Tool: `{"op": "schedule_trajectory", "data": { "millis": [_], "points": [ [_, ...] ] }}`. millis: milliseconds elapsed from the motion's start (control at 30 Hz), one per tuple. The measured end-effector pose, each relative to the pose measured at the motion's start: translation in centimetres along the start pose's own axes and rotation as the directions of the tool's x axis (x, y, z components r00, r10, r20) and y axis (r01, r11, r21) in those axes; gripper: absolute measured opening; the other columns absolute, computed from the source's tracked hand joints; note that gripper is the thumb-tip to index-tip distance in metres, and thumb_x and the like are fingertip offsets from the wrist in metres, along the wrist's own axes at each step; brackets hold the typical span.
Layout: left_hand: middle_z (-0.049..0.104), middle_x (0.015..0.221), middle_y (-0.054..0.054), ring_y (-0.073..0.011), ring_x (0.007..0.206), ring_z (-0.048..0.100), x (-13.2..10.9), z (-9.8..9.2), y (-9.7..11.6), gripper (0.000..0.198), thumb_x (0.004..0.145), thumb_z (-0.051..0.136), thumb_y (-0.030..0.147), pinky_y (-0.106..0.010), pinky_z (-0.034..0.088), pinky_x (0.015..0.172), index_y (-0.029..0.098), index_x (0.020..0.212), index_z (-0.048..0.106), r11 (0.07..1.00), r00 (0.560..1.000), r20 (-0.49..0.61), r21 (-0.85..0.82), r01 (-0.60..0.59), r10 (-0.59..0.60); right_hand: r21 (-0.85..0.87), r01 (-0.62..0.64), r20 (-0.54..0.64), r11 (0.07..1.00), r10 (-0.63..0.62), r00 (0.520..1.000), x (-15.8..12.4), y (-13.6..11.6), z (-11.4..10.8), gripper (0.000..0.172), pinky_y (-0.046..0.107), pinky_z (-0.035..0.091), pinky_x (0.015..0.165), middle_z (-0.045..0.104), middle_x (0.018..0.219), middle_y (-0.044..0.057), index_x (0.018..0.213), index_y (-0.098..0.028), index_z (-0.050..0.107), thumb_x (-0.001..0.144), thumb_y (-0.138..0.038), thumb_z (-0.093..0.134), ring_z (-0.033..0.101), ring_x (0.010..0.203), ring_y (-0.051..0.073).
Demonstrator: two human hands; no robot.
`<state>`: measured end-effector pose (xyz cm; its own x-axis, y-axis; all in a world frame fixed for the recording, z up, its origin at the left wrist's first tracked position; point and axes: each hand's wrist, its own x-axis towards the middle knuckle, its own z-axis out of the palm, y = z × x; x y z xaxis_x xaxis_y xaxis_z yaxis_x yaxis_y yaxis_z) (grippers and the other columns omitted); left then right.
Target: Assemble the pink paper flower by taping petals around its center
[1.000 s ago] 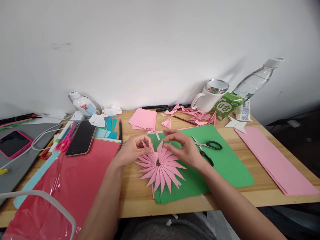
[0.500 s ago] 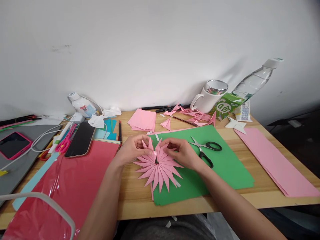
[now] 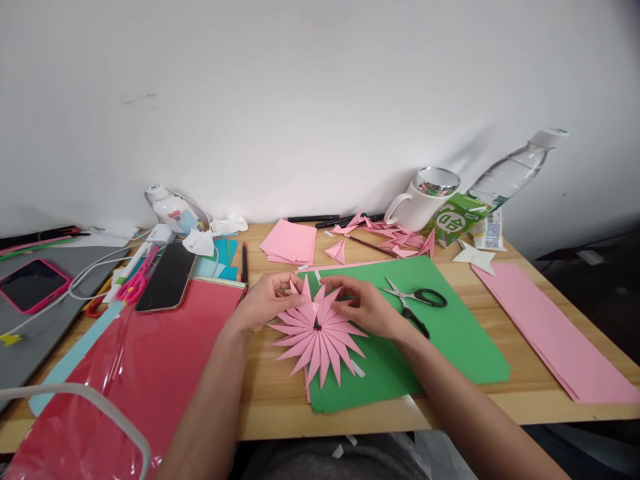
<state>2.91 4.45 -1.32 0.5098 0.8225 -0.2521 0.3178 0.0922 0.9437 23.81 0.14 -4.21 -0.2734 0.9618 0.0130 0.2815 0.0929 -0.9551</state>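
A pink folded-paper star point(image 3: 320, 350) with many narrow points lies fanned out in a near ring, partly over a stack of green paper point(image 3: 450, 353). There is a small dark opening at its middle. My left hand point(image 3: 275, 298) pinches the upper left points between thumb and fingers. On the upper right points, my right hand point(image 3: 363, 303) is closed with thumb and fingertips. A small shiny patch shows between the hands near the top of the star. Black-handled scissors point(image 3: 415, 297) rest spread on the green paper, just right of my right hand.
Pink squares point(image 3: 290, 241) and folded pink pieces point(image 3: 395, 235) lie at the back. A white mug point(image 3: 420, 200), green box point(image 3: 457, 217) and bottle point(image 3: 515, 170) stand back right. Long pink sheets point(image 3: 550, 327) lie right; a phone point(image 3: 167, 277) and red plastic-covered paper point(image 3: 145, 360) lie left.
The view has shifted slightly, so everything sits a little lower and to the right. Both hands keep their hold on the star, and the gap between the upper points looks slightly narrower.
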Motion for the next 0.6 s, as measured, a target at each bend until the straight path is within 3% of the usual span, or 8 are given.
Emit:
{"op": "schedule_trajectory", "data": {
  "millis": [100,267,467,600],
  "points": [
    [0.048,0.061,0.004,-0.0062,0.051,0.044,0.2,0.0,-0.4,0.025,0.068,0.067,0.035,-0.017,0.033,0.046,0.015,0.073,0.054,0.999,1.000,-0.027,-0.033,0.006,-0.007,-0.187,0.080,-0.080,0.979,-0.096,0.992,-0.3,-0.5,0.4,0.040,0.033,0.048,0.080,0.050,0.121,0.009,0.115,-0.022,0.056,0.076,-0.020,0.055,0.054,0.099,0.019],
    [0.047,0.062,0.004,-0.0062,0.053,0.043,0.4,0.1,-0.9,0.028,0.066,0.068,0.038,-0.017,0.031,0.046,0.014,0.073,0.054,0.995,0.999,-0.021,-0.097,0.023,-0.025,-0.377,0.133,0.006,0.916,-0.142,0.990,-0.5,-0.9,1.1,0.058,0.042,0.038,0.097,0.043,0.132,0.010,0.127,-0.025,0.046,0.071,-0.022,0.061,0.044,0.119,0.025],
    [0.049,0.065,0.003,-0.0065,0.056,0.042,0.3,0.1,-0.6,0.025,0.067,0.067,0.036,-0.018,0.030,0.049,0.014,0.075,0.056,0.996,1.000,0.014,-0.092,0.005,-0.004,-0.542,0.094,0.045,0.835,-0.082,0.996,0.0,-1.5,2.0,0.064,0.047,0.037,0.094,0.042,0.133,0.014,0.128,-0.019,0.045,0.066,-0.017,0.061,0.037,0.122,0.030],
    [0.050,0.066,0.004,-0.0062,0.055,0.041,0.3,-0.1,-0.6,0.024,0.069,0.065,0.036,-0.018,0.029,0.051,0.015,0.075,0.056,0.995,0.999,0.042,-0.103,-0.010,0.015,-0.578,0.046,0.089,0.815,0.006,0.996,0.4,-2.6,2.4,0.064,0.044,0.038,0.092,0.042,0.132,0.014,0.121,-0.017,0.049,0.060,-0.023,0.068,0.040,0.118,0.031]
  ]
}}
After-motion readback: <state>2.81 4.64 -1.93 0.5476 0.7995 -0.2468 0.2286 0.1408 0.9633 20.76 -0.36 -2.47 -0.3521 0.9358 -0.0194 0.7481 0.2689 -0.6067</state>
